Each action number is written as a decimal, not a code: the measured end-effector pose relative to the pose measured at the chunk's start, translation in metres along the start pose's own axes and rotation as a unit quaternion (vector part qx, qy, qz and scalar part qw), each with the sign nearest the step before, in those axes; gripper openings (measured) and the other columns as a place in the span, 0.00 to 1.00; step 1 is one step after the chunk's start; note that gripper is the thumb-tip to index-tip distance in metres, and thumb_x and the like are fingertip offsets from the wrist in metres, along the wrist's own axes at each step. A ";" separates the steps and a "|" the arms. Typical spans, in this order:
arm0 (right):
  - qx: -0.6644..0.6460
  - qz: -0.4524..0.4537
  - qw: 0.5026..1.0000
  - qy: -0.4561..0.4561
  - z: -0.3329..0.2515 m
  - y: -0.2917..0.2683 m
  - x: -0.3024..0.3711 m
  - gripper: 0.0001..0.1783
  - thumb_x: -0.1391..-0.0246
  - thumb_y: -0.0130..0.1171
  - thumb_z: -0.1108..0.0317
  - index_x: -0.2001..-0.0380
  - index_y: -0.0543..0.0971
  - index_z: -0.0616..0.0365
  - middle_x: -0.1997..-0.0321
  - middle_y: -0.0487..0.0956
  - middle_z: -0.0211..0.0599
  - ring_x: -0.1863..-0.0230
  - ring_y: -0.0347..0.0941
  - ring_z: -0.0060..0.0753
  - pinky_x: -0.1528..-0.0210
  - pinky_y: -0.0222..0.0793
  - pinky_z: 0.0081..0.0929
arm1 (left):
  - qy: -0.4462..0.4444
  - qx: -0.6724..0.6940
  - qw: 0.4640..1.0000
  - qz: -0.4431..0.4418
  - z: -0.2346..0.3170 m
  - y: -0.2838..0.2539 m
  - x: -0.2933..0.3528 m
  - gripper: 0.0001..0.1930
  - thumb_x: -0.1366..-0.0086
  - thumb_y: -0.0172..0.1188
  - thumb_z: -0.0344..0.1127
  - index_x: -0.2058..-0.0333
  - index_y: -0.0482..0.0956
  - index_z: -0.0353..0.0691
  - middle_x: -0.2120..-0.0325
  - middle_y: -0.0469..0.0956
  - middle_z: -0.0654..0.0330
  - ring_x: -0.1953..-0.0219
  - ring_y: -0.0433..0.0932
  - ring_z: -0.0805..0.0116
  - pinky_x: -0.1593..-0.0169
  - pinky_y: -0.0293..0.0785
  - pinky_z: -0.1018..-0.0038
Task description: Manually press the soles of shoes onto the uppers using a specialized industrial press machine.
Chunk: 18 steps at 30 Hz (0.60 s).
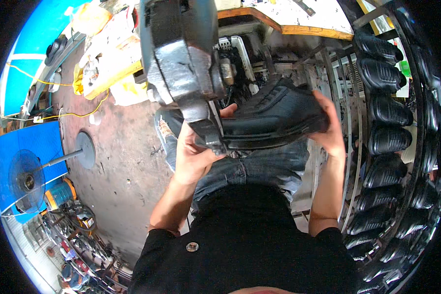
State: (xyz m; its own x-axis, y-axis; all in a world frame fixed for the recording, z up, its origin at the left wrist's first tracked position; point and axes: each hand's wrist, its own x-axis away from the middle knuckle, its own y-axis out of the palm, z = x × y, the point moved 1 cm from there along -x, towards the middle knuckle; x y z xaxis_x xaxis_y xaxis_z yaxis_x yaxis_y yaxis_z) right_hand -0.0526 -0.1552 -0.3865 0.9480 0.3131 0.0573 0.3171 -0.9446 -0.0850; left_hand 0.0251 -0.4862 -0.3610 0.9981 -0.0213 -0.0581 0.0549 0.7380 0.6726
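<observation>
A black lace-up shoe (279, 115) lies sideways in front of me, over my lap, held between both hands. My right hand (330, 130) is closed around its right end, with fingers over the top and thumb side below. At the left end my left hand (193, 154) grips the shoe. Part of that hand is hidden behind the metal arm of a large dark machine (181, 63). The narrow metal foot (213, 134) of the machine reaches down against the shoe's left end, close to my left fingers; whether it presses on the shoe I cannot tell.
A rack (355, 196) with several black shoes (389, 110) stands close on my right. Ahead are a wood-edged worktable (313, 32) and a white plastic basket (242, 51). On the left are a standing fan (29, 181), a yellow cord (88, 115) and a cluttered bench (110, 73).
</observation>
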 end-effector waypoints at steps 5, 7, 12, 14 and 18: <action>0.056 0.025 0.996 -0.070 -0.056 -0.007 -0.010 0.58 0.82 0.67 0.85 0.34 0.66 0.63 0.31 0.67 0.43 0.31 0.63 0.38 0.28 0.56 0.36 | -0.017 0.025 0.995 0.099 -0.002 -0.003 0.010 0.43 0.53 0.73 0.27 0.37 0.63 0.33 0.39 0.68 0.44 0.32 0.62 0.38 0.30 0.57 0.45; 0.111 0.042 0.986 -0.120 -0.080 0.002 -0.016 0.59 0.85 0.68 0.83 0.35 0.67 0.63 0.32 0.69 0.44 0.31 0.63 0.40 0.28 0.55 0.37 | -0.026 0.021 0.993 0.109 -0.004 -0.015 0.015 0.41 0.50 0.70 0.27 0.37 0.64 0.37 0.38 0.68 0.48 0.37 0.70 0.52 0.34 0.65 0.53; 0.203 0.024 0.965 -0.162 -0.114 0.022 -0.020 0.57 0.86 0.72 0.77 0.38 0.70 0.63 0.33 0.69 0.48 0.30 0.62 0.46 0.27 0.52 0.40 | -0.017 0.116 0.990 0.076 -0.005 -0.032 0.028 0.36 0.40 0.70 0.30 0.35 0.62 0.40 0.32 0.62 0.51 0.33 0.65 0.60 0.32 0.64 0.60; 0.214 -0.002 0.960 -0.182 -0.125 0.033 -0.019 0.56 0.85 0.74 0.74 0.39 0.72 0.64 0.32 0.68 0.50 0.29 0.61 0.48 0.26 0.50 0.42 | -0.064 0.137 0.977 0.150 -0.004 -0.038 0.035 0.37 0.40 0.70 0.32 0.34 0.63 0.41 0.32 0.62 0.51 0.33 0.65 0.59 0.31 0.63 0.60; 0.202 -0.048 0.964 -0.167 -0.128 0.054 -0.019 0.55 0.81 0.75 0.73 0.37 0.71 0.63 0.31 0.68 0.51 0.28 0.59 0.48 0.26 0.49 0.40 | -0.037 0.152 0.977 0.147 -0.005 -0.069 0.051 0.36 0.39 0.70 0.34 0.34 0.64 0.41 0.32 0.63 0.52 0.33 0.65 0.59 0.30 0.61 0.59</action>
State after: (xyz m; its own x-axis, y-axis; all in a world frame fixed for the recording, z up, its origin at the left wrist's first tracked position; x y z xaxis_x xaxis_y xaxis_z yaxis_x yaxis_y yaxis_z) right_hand -0.0571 -0.2246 -0.2644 0.8490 0.4743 -0.2329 0.3240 -0.8155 -0.4796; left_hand 0.0724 -0.5349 -0.4142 0.9709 0.1041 0.2156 -0.2388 0.4862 0.8406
